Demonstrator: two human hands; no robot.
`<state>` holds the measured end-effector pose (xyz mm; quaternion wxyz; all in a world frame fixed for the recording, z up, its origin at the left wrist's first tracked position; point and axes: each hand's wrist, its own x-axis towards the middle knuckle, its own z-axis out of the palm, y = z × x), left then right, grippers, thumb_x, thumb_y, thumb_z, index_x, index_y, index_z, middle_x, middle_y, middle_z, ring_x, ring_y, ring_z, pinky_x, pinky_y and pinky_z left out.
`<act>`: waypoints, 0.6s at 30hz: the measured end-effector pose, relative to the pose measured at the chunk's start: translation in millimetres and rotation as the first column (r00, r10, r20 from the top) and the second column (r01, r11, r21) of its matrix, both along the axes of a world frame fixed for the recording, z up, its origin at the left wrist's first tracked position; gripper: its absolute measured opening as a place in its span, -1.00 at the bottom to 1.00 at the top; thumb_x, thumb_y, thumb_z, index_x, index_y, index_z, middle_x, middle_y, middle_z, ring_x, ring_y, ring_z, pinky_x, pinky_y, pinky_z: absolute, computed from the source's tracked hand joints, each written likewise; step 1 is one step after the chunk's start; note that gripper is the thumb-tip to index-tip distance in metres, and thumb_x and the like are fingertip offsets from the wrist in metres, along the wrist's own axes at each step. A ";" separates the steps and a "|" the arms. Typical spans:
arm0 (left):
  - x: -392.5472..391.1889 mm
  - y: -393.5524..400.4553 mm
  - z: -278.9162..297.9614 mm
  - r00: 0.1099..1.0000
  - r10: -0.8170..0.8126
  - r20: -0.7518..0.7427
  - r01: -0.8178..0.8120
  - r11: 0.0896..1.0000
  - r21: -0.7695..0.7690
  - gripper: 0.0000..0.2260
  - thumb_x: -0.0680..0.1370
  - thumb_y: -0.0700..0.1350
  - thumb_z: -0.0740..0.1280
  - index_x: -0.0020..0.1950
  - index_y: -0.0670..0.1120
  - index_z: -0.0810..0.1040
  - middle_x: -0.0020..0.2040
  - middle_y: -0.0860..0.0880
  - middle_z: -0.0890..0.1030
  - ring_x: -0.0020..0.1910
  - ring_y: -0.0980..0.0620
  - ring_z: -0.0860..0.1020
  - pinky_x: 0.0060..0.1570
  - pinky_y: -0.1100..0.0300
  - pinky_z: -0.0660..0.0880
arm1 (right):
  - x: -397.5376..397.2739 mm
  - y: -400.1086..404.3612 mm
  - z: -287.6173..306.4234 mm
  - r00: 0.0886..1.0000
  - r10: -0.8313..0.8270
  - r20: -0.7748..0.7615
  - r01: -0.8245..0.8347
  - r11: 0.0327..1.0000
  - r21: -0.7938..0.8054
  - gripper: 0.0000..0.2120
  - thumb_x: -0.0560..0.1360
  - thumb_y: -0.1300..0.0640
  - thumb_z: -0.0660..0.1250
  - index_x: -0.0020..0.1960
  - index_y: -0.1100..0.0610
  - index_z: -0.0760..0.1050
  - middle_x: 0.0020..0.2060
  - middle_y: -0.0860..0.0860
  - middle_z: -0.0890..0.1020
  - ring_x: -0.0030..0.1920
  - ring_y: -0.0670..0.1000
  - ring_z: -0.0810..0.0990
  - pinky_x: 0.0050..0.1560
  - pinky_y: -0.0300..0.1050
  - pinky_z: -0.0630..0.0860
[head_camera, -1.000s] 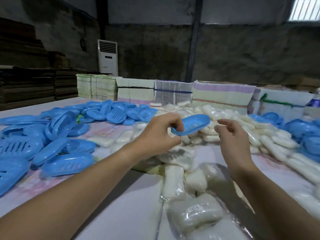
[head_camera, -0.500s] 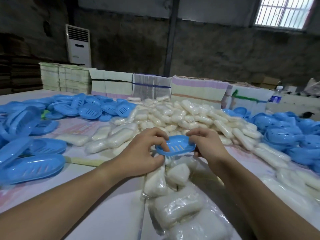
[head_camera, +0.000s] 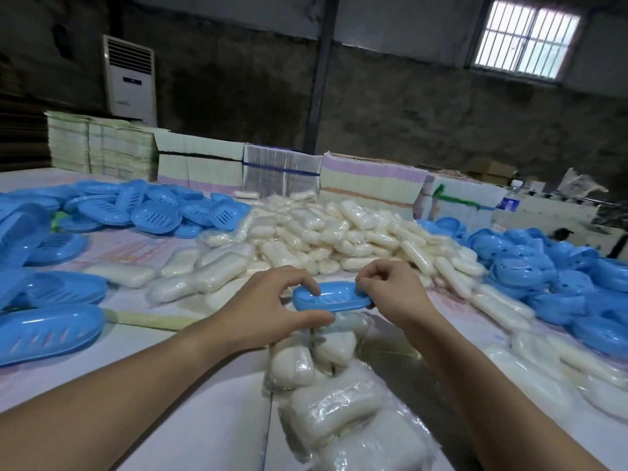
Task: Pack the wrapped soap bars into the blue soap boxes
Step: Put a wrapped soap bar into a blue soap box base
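Observation:
A blue oval soap box (head_camera: 331,298) with drain slots is held level just above the table. My left hand (head_camera: 272,311) grips its left end, fingers curled over the rim and thumb underneath. My right hand (head_camera: 390,288) pinches its right end. Directly under the box lie several wrapped soap bars (head_camera: 326,355) in clear film. A big heap of wrapped soap bars (head_camera: 339,229) sits behind the hands. Whether a bar is inside the held box cannot be seen.
Loose blue box halves (head_camera: 51,328) pile up at the left, and more blue box halves (head_camera: 560,277) at the right. Stacks of flat cartons (head_camera: 282,171) line the table's far edge. A bare white strip of table (head_camera: 190,385) lies under my left forearm.
The blue box came down and towards me. My right hand, apart from it a second ago, now pinches its right end. The camera has turned to the right.

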<state>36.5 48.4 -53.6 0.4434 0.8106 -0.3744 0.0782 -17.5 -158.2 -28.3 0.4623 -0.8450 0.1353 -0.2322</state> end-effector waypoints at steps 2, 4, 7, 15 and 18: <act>0.3 0.8 -0.2 1.000 -0.014 -0.021 0.014 1.000 -0.024 -0.59 0.19 0.33 0.48 -0.01 0.28 0.59 0.00 0.33 0.61 0.01 0.35 0.56 -0.08 0.48 0.42 | -0.7 -2.2 -0.9 1.000 0.007 -0.017 -0.008 1.000 -0.027 -0.83 0.35 0.27 0.35 -0.37 0.09 0.58 -0.45 -0.03 0.59 -0.42 -0.04 0.53 -0.25 -0.01 0.57; 2.7 2.6 -1.9 0.997 -0.049 -0.061 0.047 0.998 -0.029 -0.63 0.26 0.17 0.58 0.01 0.25 0.59 0.03 0.28 0.63 0.03 0.32 0.58 -0.01 0.41 0.45 | -0.7 -9.8 1.5 1.000 0.000 -0.015 -0.001 1.000 -0.026 -0.84 0.39 0.19 0.37 -0.36 0.06 0.59 -0.45 -0.06 0.60 -0.37 -0.05 0.55 -0.22 -0.06 0.52; 4.8 4.1 -3.3 0.990 -0.081 -0.115 0.080 0.997 -0.013 -0.60 0.30 0.02 0.64 0.03 0.25 0.57 0.07 0.25 0.61 0.05 0.23 0.60 0.10 0.25 0.55 | 2.0 -34.1 6.2 0.994 -0.108 0.004 0.108 0.992 -0.057 -0.95 0.44 0.10 0.38 -0.19 0.04 0.60 -0.26 -0.04 0.66 -0.21 -0.01 0.59 -0.18 -0.12 0.50; 10.5 3.3 -3.1 0.987 -0.119 -0.109 0.123 0.992 0.026 -0.55 0.30 0.04 0.63 0.08 0.27 0.53 0.07 0.35 0.57 0.10 0.34 0.54 0.06 0.38 0.47 | 15.4 -116.3 12.5 0.820 -0.558 -0.130 0.442 0.760 -0.476 -0.43 0.47 0.06 0.32 0.43 0.10 0.29 0.23 0.15 0.52 0.31 0.24 0.36 0.20 0.17 0.48; 11.4 3.1 -3.0 0.984 -0.126 -0.123 0.131 0.991 0.025 -0.56 0.29 0.07 0.62 0.07 0.27 0.53 0.09 0.30 0.59 0.10 0.32 0.56 0.12 0.27 0.49 | 18.6 -129.2 2.5 0.761 -0.593 -0.261 0.378 0.734 -0.565 -0.55 0.50 0.06 0.26 0.37 0.10 0.32 0.25 0.18 0.50 0.34 0.27 0.35 0.27 0.16 0.40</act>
